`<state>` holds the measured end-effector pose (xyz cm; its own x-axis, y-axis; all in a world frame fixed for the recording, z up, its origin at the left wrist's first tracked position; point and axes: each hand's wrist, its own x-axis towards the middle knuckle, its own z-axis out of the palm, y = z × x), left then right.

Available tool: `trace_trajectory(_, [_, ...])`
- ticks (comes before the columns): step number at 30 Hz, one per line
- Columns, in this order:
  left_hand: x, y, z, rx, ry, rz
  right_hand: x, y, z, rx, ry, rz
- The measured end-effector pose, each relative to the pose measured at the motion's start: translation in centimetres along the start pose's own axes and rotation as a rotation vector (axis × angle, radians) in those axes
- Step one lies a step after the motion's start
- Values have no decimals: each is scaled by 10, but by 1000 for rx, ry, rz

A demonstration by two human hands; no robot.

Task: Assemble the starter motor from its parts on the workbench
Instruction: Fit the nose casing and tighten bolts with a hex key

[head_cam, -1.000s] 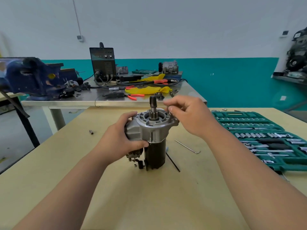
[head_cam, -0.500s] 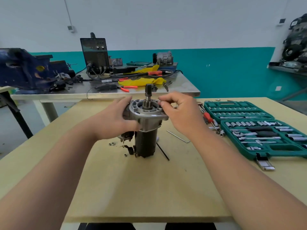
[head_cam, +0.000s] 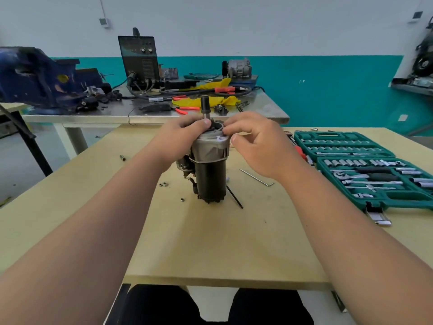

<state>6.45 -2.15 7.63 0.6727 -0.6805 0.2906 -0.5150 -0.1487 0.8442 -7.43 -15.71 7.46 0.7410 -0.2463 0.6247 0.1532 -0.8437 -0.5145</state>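
Note:
The starter motor (head_cam: 212,174) stands upright on the wooden workbench (head_cam: 210,242), black body below, grey aluminium end housing (head_cam: 210,148) on top, and its shaft (head_cam: 205,104) sticking up. My left hand (head_cam: 180,134) grips the housing's left side, thumb on the rim. My right hand (head_cam: 255,141) pinches something small at the housing's right rim; what it pinches is hidden by the fingers. A thin black rod (head_cam: 235,197) lies by the motor's base. Small nuts (head_cam: 163,184) lie to its left.
An open green socket set case (head_cam: 365,170) lies at the right. A bent hex key (head_cam: 257,177) lies right of the motor. Behind stands a steel table (head_cam: 154,114) with a blue vise (head_cam: 39,78), a black welder (head_cam: 140,59), cables and pliers.
The view has tilted down and nearer. The motor housing has been turned; my left thumb now lies on the top rim and my right fingers pinch at the right rim.

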Motion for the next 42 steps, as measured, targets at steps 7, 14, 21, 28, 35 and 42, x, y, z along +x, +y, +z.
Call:
trace_trajectory(7, [7, 5, -11, 36, -112, -61, 2, 2, 2, -171, -43, -79])
trace_trajectory(14, [11, 18, -6, 72, -146, -27, -6, 15, 8, 55, 118, -56])
trace_trajectory(21, [10, 15, -3, 44, -66, -83, -18, 65, 57, -413, -531, 604])
trace_trajectory(28, [10, 13, -10, -2, -133, -88, -3, 47, 58, -585, -721, 535])
trace_trajectory(35, [5, 18, -2, -35, -163, -21, -9, 57, 45, -541, -574, 637])
trace_trajectory(42, [6, 22, 1, 8, -188, -4, -13, 56, 45, -721, -740, 516])
